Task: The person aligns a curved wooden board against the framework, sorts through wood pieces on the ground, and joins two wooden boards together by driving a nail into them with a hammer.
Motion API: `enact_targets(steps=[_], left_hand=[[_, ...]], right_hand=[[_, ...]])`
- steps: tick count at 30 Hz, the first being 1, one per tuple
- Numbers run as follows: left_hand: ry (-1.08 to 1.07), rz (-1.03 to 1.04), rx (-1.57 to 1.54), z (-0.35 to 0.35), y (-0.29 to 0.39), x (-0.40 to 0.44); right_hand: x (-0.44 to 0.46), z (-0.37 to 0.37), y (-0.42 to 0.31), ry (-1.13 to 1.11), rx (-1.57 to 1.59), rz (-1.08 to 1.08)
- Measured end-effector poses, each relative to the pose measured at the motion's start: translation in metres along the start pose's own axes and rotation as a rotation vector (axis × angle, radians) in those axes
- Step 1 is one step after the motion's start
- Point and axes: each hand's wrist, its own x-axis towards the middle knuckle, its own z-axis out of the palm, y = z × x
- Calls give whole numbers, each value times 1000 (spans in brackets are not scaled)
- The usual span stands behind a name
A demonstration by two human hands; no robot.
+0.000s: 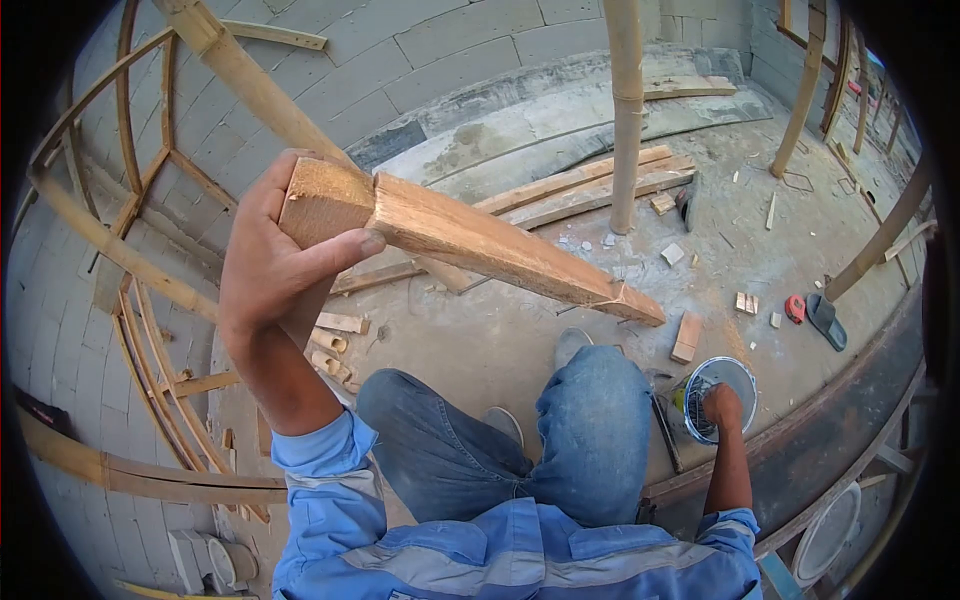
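Observation:
My left hand (275,255) is raised and wrapped round the near end of a wooden beam (500,245), thumb along its lower edge. The beam slants away to the right, its far end low over the floor. Thin nails seem to stick out of its lower side. On the right, my right hand (722,404) reaches down inside a metal bucket (738,372) with what look like nails in it; the fingertips are hidden there. Beside the bucket lies a dark-handled tool (667,435), perhaps a hammer.
Bamboo poles (624,120) stand upright around me. Long planks (600,190) lie ahead on the concrete floor. A small wood block (687,337), a red tape measure (795,309) and a dark sandal (827,322) are to the right. Timber frames (165,150) lean by the block wall at left.

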Motion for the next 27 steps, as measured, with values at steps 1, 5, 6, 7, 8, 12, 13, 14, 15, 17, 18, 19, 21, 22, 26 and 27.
enact_targets(steps=[1, 5, 6, 7, 8, 12, 13, 14, 15, 17, 18, 19, 21, 22, 26, 27], left_hand=[[4, -10, 2, 0, 5, -1], [53, 0, -52, 8, 2, -1], [76, -75, -241, 16, 1, -5], [76, -71, -299, 19, -3, -7], [83, -70, -348, 15, -12, -8], [-55, -19, 17, -31, -62, 5], [-57, -10, 33, -31, -62, 6], [-58, -1, 50, -32, -62, 6], [-53, 0, 46, -32, -63, 6], [-63, -13, 46, -31, -62, 9], [-78, -24, 49, -32, -60, 10], [-79, -19, 56, -32, -60, 10], [-66, 8, 75, -30, -58, 9], [-53, 30, 84, -29, -58, 9], [-55, 4, 84, -30, -61, 9], [-55, 3, 86, -29, -61, 10]], right_hand=[[2, 1, 1, -42, -41, -62], [-10, -5, 2, -62, 52, 16], [-22, -28, -12, -58, 127, 95], [-27, -33, -14, 10, 139, 97], [-22, -35, -12, -51, 154, 104], [-26, -46, -11, 57, 182, 116], [-23, -48, -10, 54, 194, 128], [-20, -49, -10, 51, 205, 135], [-18, -50, -10, 34, 199, 111], [-9, -40, 0, 0, 187, 63], [-3, -33, 4, -2, 184, 50], [7, -17, 11, -3, 182, 36], [16, -7, 13, -45, 179, -15], [19, -6, 12, -86, 177, -52], [38, 6, 10, -232, 19, -185], [29, -8, -3, -189, 14, -148]])
